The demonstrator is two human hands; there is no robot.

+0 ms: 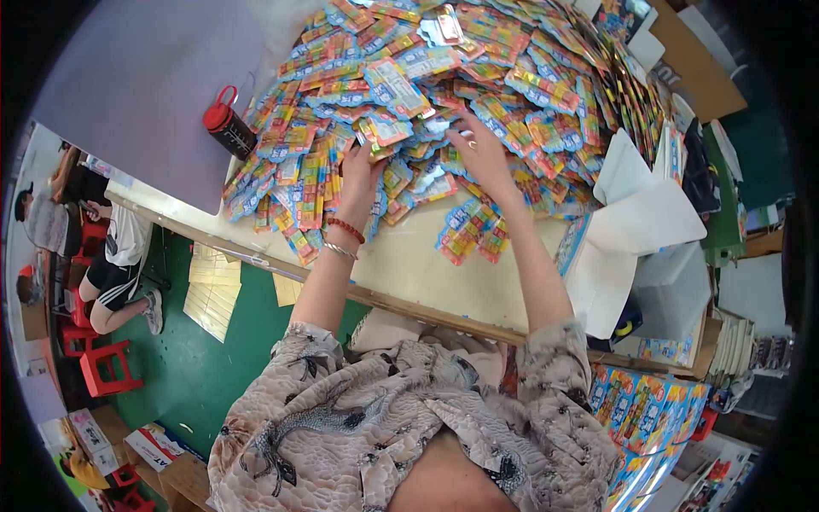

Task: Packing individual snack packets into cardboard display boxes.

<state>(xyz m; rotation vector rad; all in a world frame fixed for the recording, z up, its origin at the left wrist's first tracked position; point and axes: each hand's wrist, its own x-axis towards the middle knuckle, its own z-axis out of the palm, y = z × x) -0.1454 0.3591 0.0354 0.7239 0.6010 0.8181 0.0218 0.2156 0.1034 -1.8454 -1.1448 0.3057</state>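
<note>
A big heap of colourful carded blister packs [392,85] covers the far part of the table, blue, yellow and red on their fronts. My left hand [360,175], with a red bead bracelet and a silver bangle, grips a blister pack [386,133] at the near side of the heap. To its right, my right hand [483,154] reaches over the packs with its fingers apart, the fingertips at the heap. A few loose blister packs [465,232] lie on the table nearer to me, below the right hand.
A dark bottle with a red lid [229,124] stands left of the heap. White card sheets [610,264] and an opened box are at the right table edge [444,321]. Printed boxes [636,410] are stacked below. On the left, a person [124,256] sits near red stools [109,369].
</note>
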